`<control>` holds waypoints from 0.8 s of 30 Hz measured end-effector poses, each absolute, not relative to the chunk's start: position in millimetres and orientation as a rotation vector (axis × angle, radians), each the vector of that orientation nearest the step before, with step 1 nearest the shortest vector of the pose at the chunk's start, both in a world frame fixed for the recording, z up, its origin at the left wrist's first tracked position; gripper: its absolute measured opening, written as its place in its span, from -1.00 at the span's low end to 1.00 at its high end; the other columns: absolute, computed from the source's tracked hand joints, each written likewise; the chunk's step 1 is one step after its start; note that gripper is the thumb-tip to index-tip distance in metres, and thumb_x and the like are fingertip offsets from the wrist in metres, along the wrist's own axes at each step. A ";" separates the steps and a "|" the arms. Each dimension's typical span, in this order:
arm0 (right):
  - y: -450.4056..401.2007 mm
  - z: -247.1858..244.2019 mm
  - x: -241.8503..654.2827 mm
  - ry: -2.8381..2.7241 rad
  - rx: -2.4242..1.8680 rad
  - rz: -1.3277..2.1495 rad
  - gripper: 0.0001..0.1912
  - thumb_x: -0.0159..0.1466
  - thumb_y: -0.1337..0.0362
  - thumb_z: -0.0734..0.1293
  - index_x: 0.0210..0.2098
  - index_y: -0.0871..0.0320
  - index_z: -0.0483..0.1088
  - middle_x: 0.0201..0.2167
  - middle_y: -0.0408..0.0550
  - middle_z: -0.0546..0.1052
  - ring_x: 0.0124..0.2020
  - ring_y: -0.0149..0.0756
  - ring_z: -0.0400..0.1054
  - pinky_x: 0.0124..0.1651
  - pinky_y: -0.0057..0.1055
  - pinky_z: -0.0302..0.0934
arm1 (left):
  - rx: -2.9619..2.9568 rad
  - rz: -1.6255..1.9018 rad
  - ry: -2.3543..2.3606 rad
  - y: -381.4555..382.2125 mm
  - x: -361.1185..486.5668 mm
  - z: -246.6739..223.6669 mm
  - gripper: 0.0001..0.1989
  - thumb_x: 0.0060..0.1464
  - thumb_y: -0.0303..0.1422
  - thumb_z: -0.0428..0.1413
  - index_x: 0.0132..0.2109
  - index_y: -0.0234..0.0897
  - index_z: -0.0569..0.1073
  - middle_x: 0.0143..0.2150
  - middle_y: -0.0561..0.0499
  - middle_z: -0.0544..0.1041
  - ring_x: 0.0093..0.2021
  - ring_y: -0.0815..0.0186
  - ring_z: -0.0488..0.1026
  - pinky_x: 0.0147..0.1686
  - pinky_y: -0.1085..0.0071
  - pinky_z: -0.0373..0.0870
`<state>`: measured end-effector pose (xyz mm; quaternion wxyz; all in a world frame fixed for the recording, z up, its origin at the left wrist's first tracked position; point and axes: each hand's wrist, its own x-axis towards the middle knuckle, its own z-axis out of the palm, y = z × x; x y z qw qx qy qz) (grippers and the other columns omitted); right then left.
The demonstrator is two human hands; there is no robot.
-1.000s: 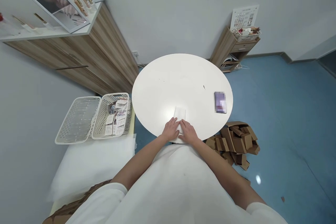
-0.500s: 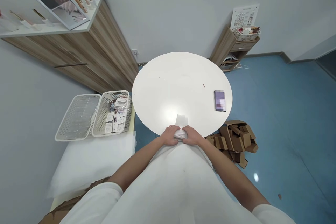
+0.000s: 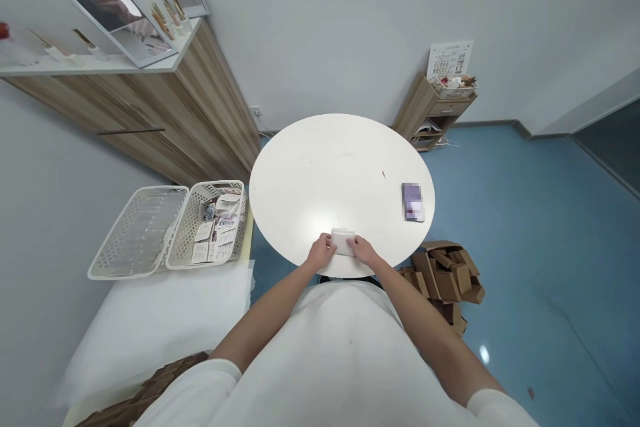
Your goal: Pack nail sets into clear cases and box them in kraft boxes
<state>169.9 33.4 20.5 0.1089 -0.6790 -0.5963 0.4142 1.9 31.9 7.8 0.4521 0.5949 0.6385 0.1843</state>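
Observation:
A small white packet (image 3: 343, 241), apparently wrapped in a thin white sheet, lies at the near edge of the white oval table (image 3: 320, 160). On its left side, my left hand (image 3: 321, 251) is closed with fingers and thumb gripping the edge. My right hand (image 3: 363, 249) grips the opposite side, its thumb on the near corner. What is inside the packet is hidden. To the right on the table lies a purple flat item (image 3: 413, 202), blurred by pixelation.
Left of the table stand a white basket (image 3: 175, 240) holding packets and cards, and another basket (image 3: 97, 267) of clear items. White sheets (image 3: 165, 313) are stacked before them. Brown cardboard boxes (image 3: 445, 280) sit at the table's right. A wooden cabinet (image 3: 215, 93) and small drawer unit (image 3: 415, 107) stand behind.
The white sheet's far end, which stuck out beyond my hands, is now folded in, leaving a shorter, compact packet. My hands have shifted slightly away from my body to its two sides.

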 end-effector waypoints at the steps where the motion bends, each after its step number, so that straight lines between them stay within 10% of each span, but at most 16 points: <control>1: 31.6 18.6 167.6 -1.737 -2.017 1.186 -0.68 0.19 0.14 0.07 -0.23 0.18 0.30 -0.35 -0.01 0.43 -0.35 -0.26 0.31 -0.33 -0.38 0.18 | 1.485 0.448 1.612 32.1 3.4 7.0 -0.74 -0.05 -0.36 0.03 -0.14 -0.26 0.31 -0.27 -0.01 0.40 -0.33 0.32 0.35 -0.28 0.41 0.25; 9: -9.1 8.7 164.3 -1.708 -2.015 1.005 -0.29 0.14 0.21 0.16 0.21 0.16 -0.23 0.05 0.17 0.13 -0.10 -0.15 0.25 -0.15 -0.26 0.21 | 1.580 0.360 1.649 28.1 10.6 2.7 -0.65 0.06 -0.35 -0.10 0.02 -0.28 0.25 -0.13 -0.13 0.31 -0.18 0.22 0.33 -0.26 0.39 0.22; 24: -17.3 14.3 173.5 -1.667 -1.888 1.398 -0.31 0.12 0.19 0.18 0.20 0.14 -0.12 0.00 0.08 0.15 -0.11 -0.26 0.24 -0.02 -0.33 0.15 | 1.324 0.577 1.633 5.1 16.7 3.9 -0.55 0.06 -0.34 -0.06 0.12 -0.22 0.19 -0.04 -0.12 0.29 -0.11 0.26 0.30 -0.09 0.35 0.23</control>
